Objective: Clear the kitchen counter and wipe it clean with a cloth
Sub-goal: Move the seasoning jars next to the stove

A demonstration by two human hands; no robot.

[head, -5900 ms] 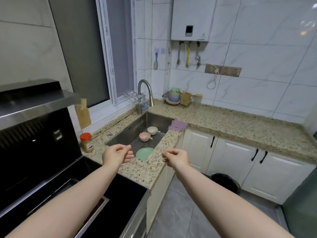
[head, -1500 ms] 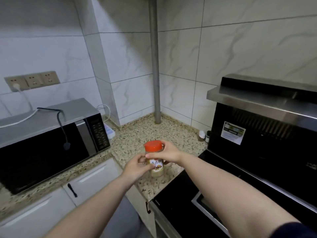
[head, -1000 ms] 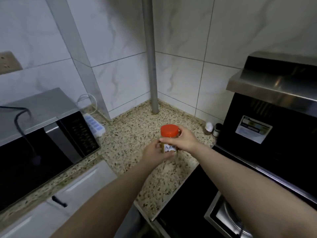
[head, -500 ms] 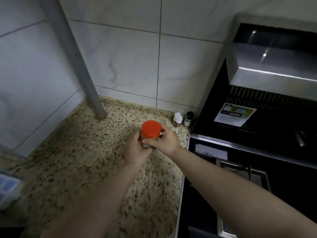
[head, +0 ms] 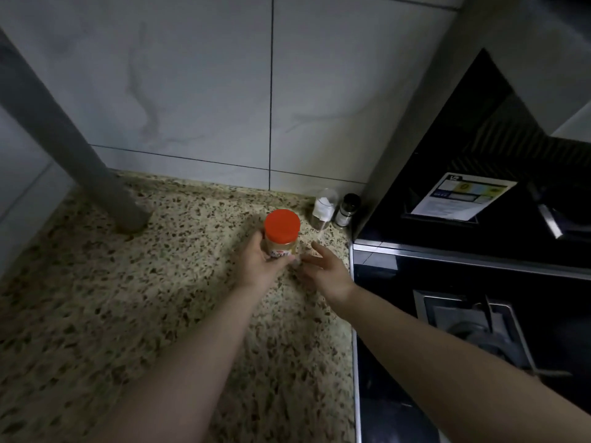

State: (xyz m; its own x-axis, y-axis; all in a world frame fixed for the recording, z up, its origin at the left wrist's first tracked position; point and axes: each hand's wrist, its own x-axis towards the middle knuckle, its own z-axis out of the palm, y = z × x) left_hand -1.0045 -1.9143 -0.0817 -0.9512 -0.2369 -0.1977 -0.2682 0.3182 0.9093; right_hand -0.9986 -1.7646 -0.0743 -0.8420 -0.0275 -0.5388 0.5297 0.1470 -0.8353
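1. Head view, surface and room: a speckled beige-and-brown granite counter (head: 134,302) fills the lower left. It runs back to a wall of white marbled tiles (head: 204,91). A grey round pipe (head: 68,155) comes down at a slant in this view and meets the counter near the back left corner.
2. On the right stands a black glass-fronted stove unit (head: 463,282) with a steel trim. A white printed label (head: 460,199) is stuck on its upper panel.
3. Containers: a clear plastic jar with a red screw lid (head: 281,233) stands upright toward the back right of the counter. It holds a tan, granular filling and carries a red-and-white label.
4. The left hand (head: 260,262) grasps the jar, its fingers curled round the lower body.
5. The right hand (head: 323,268) is just beside the jar, fingers released and spread, not gripping anything.
6. Behind the jar, in the corner against the stove, stand a small clear bottle with a white cap (head: 323,207) and a small shaker with a dark cap (head: 347,209); their contents are too dim to tell.
7. Edges and room: the counter's right edge butts against the stove's steel trim. The wide stretch left of the jar, up to the pipe, lies bare.
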